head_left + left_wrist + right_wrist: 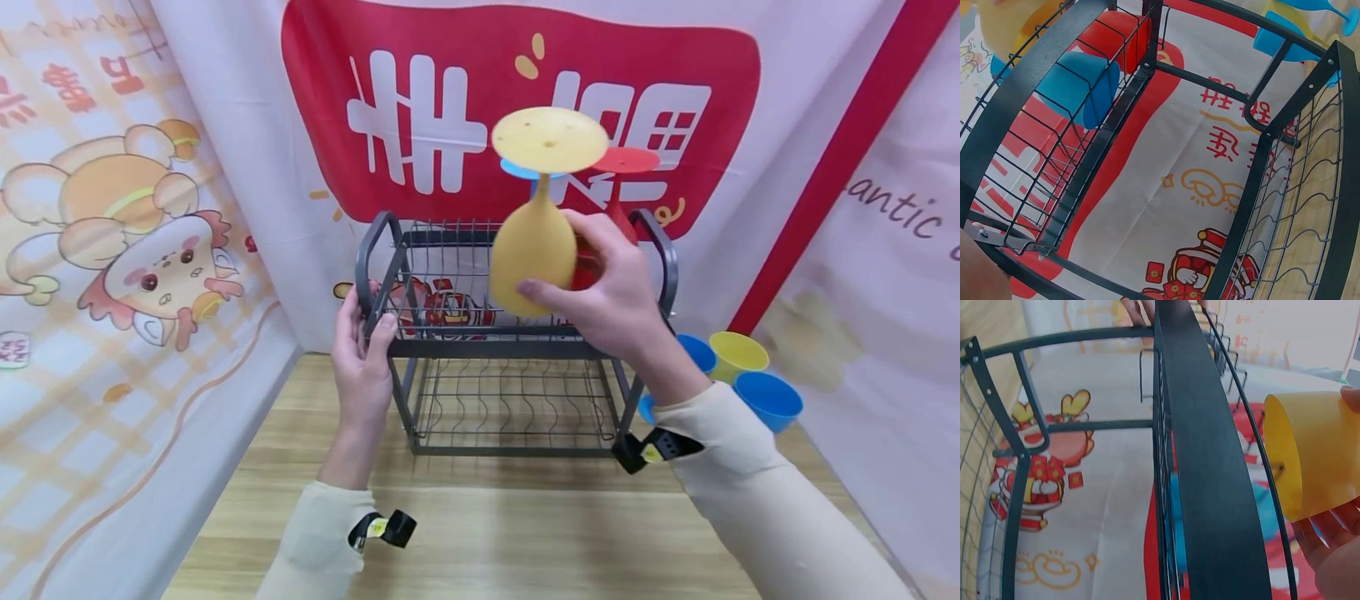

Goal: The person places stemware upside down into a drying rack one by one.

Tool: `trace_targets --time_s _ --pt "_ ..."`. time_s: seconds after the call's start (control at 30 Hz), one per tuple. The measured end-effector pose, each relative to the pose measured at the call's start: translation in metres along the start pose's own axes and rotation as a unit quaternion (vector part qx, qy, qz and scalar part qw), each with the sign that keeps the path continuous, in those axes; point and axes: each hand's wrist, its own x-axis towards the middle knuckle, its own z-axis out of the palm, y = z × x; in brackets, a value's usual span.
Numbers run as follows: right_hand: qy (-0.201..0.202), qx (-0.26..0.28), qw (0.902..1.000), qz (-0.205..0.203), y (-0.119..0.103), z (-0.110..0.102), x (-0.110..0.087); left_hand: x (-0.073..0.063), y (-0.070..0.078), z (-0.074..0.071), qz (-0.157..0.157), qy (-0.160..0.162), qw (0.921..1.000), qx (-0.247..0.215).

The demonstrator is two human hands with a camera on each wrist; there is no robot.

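My right hand [618,292] holds a yellow goblet [532,258] upside down by its bowl, thumb in front and fingers behind, above the top tier of a dark grey two-tier dish rack [495,348]. In the right wrist view the open rim of the yellow goblet [1325,450] faces the rack's front rail. With thumb and fingers around the frame, my left hand [362,358] grips the rack's left end. A red goblet [628,160] and a blue goblet [1079,87] stand inverted on the top tier, partly hidden behind the yellow one in the head view.
Right of the rack are several more goblets, among them a yellow goblet [738,354] and a blue goblet [768,400]. The rack stands on a wood-grain table [480,533], with a printed curtain [322,192] close behind. The wavy wire lower tier [517,400] lies below.
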Motion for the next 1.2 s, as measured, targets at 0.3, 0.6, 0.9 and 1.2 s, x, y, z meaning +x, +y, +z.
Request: trace_targets --time_s 0.3,0.6,0.9,1.2 --pt "-0.03 0.005 0.9993 -0.019 -0.01 0.037 0.013 0.001 0.003 -0.001 0.003 0.005 1.0 -0.004" --pt "-0.024 0.0 0.9997 0.0 -0.015 0.057 0.024 -0.001 0.002 0.002 0.001 0.004 1.0 0.0" --pt "-0.025 -0.027 0.996 0.081 -0.024 0.076 0.039 -0.001 0.003 0.004 0.002 0.012 0.9999 -0.006" --pt "-0.05 -0.054 0.9883 0.133 -0.023 0.092 0.05 -0.002 0.002 0.005 -0.006 0.009 0.9999 0.008"
